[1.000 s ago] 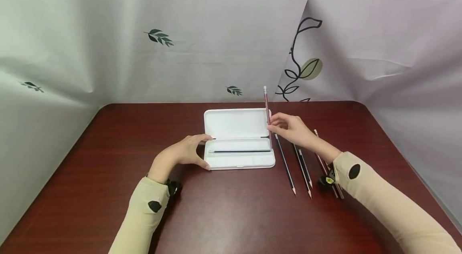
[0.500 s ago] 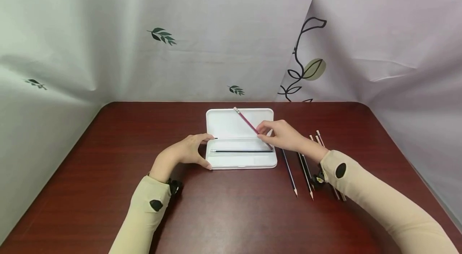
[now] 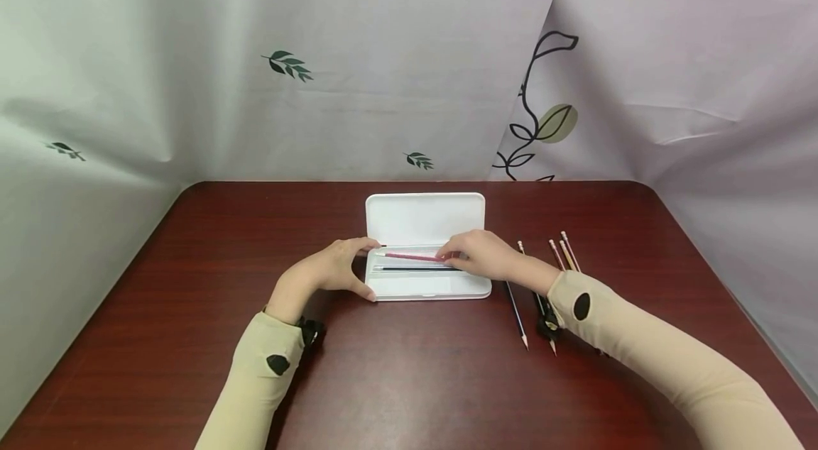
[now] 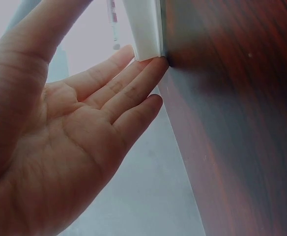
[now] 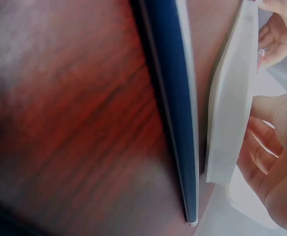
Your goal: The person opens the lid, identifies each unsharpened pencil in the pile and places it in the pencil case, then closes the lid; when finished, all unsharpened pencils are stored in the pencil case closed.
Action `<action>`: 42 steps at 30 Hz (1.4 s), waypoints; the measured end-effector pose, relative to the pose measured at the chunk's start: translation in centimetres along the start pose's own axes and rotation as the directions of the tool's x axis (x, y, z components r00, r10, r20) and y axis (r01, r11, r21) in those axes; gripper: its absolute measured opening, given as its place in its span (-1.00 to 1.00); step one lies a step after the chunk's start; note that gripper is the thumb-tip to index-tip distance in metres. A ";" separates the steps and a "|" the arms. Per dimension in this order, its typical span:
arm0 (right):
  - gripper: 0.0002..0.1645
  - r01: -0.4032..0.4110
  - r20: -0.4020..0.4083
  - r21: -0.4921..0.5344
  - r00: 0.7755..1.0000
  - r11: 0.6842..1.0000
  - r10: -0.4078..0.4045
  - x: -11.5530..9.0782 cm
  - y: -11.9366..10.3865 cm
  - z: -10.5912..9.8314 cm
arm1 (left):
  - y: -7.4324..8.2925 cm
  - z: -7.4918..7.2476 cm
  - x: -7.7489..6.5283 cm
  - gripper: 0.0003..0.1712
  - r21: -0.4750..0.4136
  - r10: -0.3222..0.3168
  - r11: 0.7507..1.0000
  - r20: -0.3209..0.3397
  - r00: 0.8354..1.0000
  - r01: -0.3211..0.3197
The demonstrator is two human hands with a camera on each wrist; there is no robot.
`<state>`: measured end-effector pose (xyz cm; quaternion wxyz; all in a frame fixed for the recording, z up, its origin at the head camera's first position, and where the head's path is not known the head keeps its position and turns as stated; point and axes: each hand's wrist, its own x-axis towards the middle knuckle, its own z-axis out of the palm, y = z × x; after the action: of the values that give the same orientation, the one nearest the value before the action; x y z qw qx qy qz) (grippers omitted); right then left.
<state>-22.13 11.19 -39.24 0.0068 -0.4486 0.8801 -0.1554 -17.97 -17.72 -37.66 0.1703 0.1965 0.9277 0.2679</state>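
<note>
A white pencil case [image 3: 424,217] lies with its lid raised on the table. My left hand [image 3: 329,265] holds the case's left end, thumb at the front corner and fingers at the hinge side; the left wrist view shows the fingertips [image 4: 156,66] touching its wall. A red pencil [image 3: 409,257] lies low in the case's rear part, its white eraser end to the left. My right hand [image 3: 482,253] pinches the pencil near its other end, which the fingers hide. In front of it a dark blue pencil [image 3: 409,268] lies lengthwise in the case.
To the right of the case, a blue pencil [image 3: 516,315] lies on the dark wooden table [image 3: 409,379]. Several more pencils [image 3: 566,255] are partly under my right forearm. A pale patterned cloth [image 3: 358,123] hangs behind the table.
The red pencil has gone from upright at the case's right end to lying along it, eraser end swinging left and down. My right hand moved left and lower; the left stayed on the case.
</note>
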 end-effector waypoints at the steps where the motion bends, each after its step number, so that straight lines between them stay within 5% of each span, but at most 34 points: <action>1: -0.82 -0.002 0.005 0.002 1.000 1.000 0.002 0.0 0.0 0.0 | 0.0 0.0 0.0 0.01 0.007 0.008 1.000 0.000 1.000 -0.008; 22: -0.76 -0.052 0.003 0.069 0.999 0.996 0.052 -2.6 1.3 -1.4 | -0.2 0.1 -0.4 0.01 0.000 0.009 1.000 -0.014 1.000 -0.009; 42: -0.69 -0.186 -0.160 0.175 0.964 0.967 0.215 -11.7 4.6 -4.1 | -0.1 0.1 -0.1 0.02 0.005 0.016 1.000 -0.007 1.000 -0.016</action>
<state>-19.34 24.07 -38.15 -0.0201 -0.3393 0.9030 -0.2628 -17.91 -17.80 -37.75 0.1642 0.2033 0.9274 0.2678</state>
